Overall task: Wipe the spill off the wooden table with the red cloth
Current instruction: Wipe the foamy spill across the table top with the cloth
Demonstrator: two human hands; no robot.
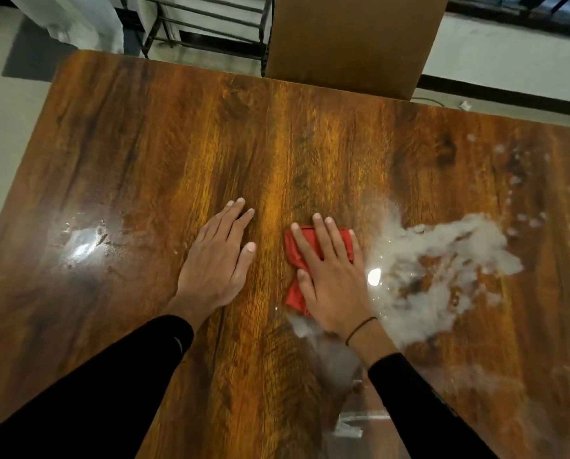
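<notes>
We press the red cloth (310,256) flat under our right hand (333,276), fingers straight; the white spill (442,270) spreads just right of it. Our left hand (217,256), flat and empty, rests farther away on the wooden table (144,160).

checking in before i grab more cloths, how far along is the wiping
Early on. Done: little that shows; the wood beside the left hand looks dry, with only a faint smear near the table's left edge. In hand: the right hand presses flat on the red cloth, just left of the spill. Left: the big white foamy patch, the droplets scattered beyond it, and a streak below the cloth.
</notes>
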